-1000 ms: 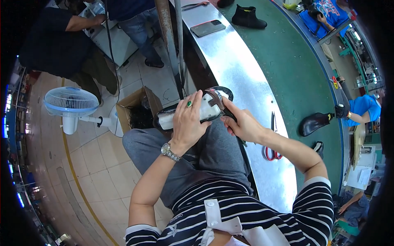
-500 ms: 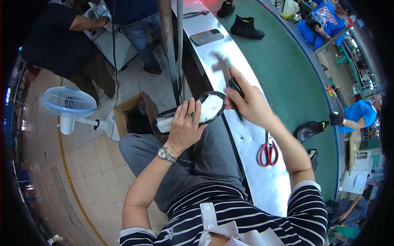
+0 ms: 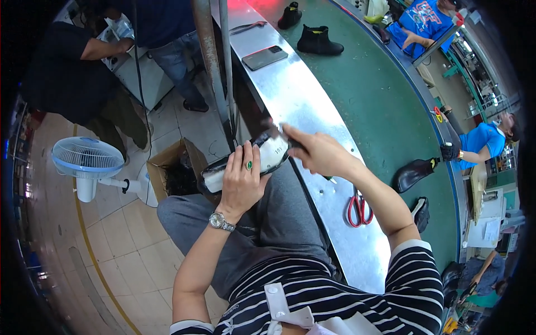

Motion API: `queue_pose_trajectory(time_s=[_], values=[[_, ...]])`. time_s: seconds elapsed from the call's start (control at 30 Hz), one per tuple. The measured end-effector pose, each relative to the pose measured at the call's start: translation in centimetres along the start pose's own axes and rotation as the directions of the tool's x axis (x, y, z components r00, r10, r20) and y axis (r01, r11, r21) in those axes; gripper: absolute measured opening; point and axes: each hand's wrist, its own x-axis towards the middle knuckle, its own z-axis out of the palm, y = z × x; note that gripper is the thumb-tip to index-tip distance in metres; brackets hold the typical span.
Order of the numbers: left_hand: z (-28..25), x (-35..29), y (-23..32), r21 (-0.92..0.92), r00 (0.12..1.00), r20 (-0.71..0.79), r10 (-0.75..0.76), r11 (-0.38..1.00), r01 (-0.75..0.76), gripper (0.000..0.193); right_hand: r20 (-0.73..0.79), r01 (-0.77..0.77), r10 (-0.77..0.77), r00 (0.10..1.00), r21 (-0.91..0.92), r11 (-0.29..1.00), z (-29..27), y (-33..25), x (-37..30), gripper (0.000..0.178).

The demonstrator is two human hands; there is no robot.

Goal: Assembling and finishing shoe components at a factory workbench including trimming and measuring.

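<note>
A black shoe upper on a last [image 3: 273, 153] lies bottom up over my lap, its pale underside showing. My left hand [image 3: 243, 183] is closed round its middle, with the fingers across the underside. My right hand [image 3: 324, 155] grips a hammer [image 3: 273, 130], whose head is smeared by motion at the far end of the shoe. Whether the head touches the shoe, I cannot tell. Red-handled scissors [image 3: 359, 210] lie on the metal bench top [image 3: 365, 251], close to my right forearm.
A phone [image 3: 264, 57] lies farther up the bench. Black boots [image 3: 319, 41] stand on the green conveyor belt [image 3: 368, 111] to the right. A cardboard box [image 3: 159, 162] and a fan [image 3: 87, 158] are at left. Co-workers stand at far left and sit across the belt.
The hammer has come down from raised above the bench to the shoe's far end, my right hand moving left with it. The whole view has shifted slightly. Across the belt, a co-worker's hands have moved.
</note>
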Motion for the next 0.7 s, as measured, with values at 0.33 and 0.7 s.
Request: queue_pose_trajectory(time_s=[0.33, 0.7], values=[[-0.1, -0.5, 0.4, 0.02, 0.999, 0.026, -0.04, 0.999, 0.04, 0.074, -0.181, -0.087, 0.152, 0.972, 0.326, 0.941, -0.1, 0.2, -0.1, 0.059], [0.6, 0.2, 1.1, 0.025, 0.996, -0.06, -0.06, 0.998, 0.062, 0.069, -0.408, 0.033, 0.219, 0.886, 0.527, 0.849, 1.3, -1.2, 0.9, 0.06]])
